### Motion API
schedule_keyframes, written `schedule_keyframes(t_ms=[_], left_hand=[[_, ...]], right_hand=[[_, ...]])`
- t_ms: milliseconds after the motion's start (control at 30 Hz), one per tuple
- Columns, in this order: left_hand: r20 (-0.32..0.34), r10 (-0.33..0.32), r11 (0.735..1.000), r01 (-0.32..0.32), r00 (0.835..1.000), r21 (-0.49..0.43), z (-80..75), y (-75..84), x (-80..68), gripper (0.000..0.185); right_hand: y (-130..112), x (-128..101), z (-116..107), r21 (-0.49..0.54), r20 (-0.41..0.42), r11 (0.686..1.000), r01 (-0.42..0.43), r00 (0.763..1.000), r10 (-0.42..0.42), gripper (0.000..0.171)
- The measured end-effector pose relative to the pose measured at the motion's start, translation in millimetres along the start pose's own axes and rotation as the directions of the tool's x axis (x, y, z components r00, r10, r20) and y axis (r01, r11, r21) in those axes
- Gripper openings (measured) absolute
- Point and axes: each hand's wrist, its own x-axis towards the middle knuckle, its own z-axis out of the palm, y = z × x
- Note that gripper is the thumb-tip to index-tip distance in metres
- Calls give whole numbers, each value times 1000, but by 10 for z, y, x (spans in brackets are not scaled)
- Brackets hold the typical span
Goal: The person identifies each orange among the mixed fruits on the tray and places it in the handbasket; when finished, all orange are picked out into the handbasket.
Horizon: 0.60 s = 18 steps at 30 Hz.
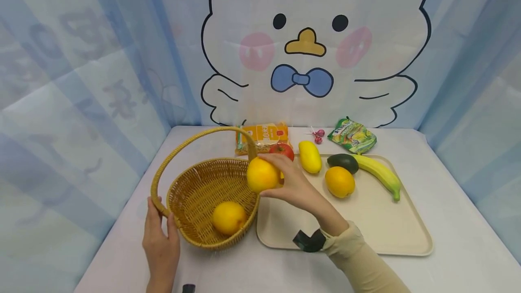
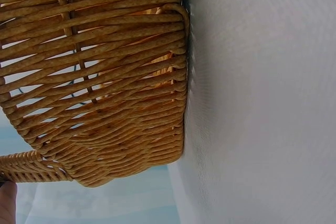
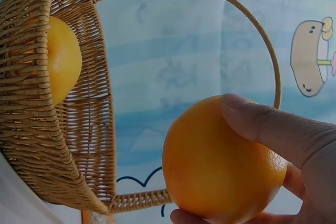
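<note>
My left hand grips the wicker basket by the lower left end of its arched handle, thumb on one side and fingers on the other. Inside the basket lies one orange. A second orange is between the thumb and fingers of my right hand, held at the basket's right rim, near the handle's far end. In the left wrist view the basket's woven side fills much of the picture, and only a fingertip shows at the handle.
A beige tray right of the basket bears another orange, a dark green avocado-like fruit, a banana and a yellow mango. Behind are a red apple, an orange packet, lollipops and a green packet.
</note>
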Motion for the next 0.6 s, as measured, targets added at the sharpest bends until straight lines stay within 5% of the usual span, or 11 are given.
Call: schedule_keyframes(t_ms=[600], left_hand=[[16,-20,1000,20,1000,4,0,3,-1,68]], right_hand=[[-56,83,45,-6,20,1000,10,1000,-9,78]])
